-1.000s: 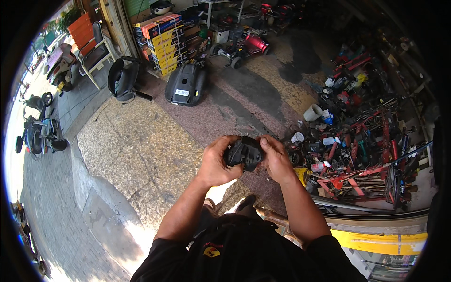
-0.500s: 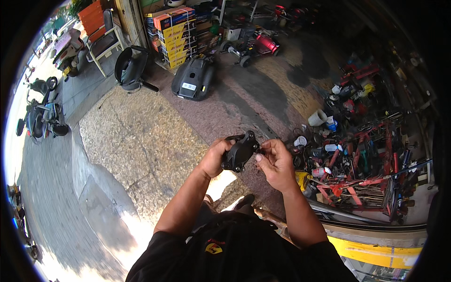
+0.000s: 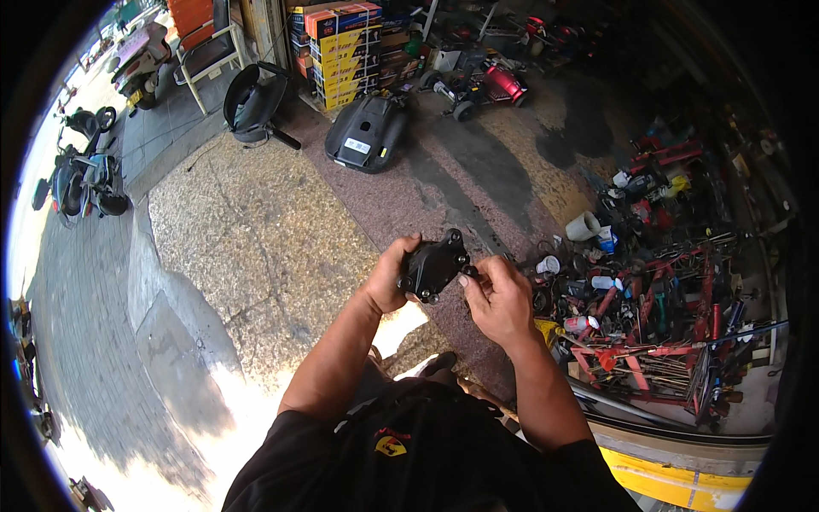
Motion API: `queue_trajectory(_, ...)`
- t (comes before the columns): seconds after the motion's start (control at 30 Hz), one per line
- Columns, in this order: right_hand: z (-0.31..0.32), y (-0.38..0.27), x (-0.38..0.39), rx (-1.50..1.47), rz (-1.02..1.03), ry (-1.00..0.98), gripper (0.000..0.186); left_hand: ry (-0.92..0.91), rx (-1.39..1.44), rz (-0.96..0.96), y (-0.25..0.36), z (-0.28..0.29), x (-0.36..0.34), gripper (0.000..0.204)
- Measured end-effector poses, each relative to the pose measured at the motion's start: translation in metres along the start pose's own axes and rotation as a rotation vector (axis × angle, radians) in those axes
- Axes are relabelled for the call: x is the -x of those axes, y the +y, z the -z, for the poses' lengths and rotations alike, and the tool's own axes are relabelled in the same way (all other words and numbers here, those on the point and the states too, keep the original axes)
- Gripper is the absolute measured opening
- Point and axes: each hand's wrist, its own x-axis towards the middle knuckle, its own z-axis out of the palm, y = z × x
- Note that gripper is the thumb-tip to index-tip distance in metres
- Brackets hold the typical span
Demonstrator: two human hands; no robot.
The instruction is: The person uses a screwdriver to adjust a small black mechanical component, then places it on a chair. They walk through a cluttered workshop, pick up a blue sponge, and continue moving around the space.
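A black, palm-sized part (image 3: 437,268) with rounded lugs and bolt-like ends round its rim is held in front of my body. My left hand (image 3: 389,280) is wrapped round its left side; the fingers behind it are hidden. At its right edge, my right hand (image 3: 500,300) has thumb and forefinger closed in a pinch by a small dark knob-like piece (image 3: 470,270). That piece touches or lies very close to the part's edge, and I cannot tell whether it is fixed there.
Tools, red metal pieces and bottles crowd a cluttered area (image 3: 636,341) at the right. A black plastic shell (image 3: 367,136) lies ahead on the floor, beside a black bucket-shaped cover (image 3: 252,102). Stacked cartons (image 3: 345,64) stand behind; scooters (image 3: 85,175) are parked at left.
The black part has turned slightly, showing more of its flat face, and my right fingertips have closed in against its edge. The surroundings have shifted a little in view with my head.
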Motion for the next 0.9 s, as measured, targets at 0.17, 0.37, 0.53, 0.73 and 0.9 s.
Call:
queue_trajectory(0.17,-0.007,-0.001,-0.005,-0.108,0.067,0.039,0.035,-0.091,-0.238,0.126,0.022,-0.002,0.016,0.051)
queue_trajectory(0.37,-0.03,0.025,0.01,-0.496,-0.274,0.029,0.028,-0.209,-0.158,0.172,0.025,0.004,0.02,0.055)
queue_trajectory(0.53,-0.018,0.018,0.007,-0.817,-0.499,-0.064,0.018,-0.23,-0.114,0.129,0.021,-0.002,0.031,0.048)
queue_trajectory(0.73,-0.011,0.035,0.015,-1.301,-0.7,-0.184,0.022,-0.241,-0.311,0.021,0.025,-0.022,0.034,0.03)
queue_trajectory(0.9,-0.008,0.037,0.021,-1.418,-0.713,-0.181,0.024,-0.151,-0.504,-0.057,0.025,-0.043,0.042,0.029)
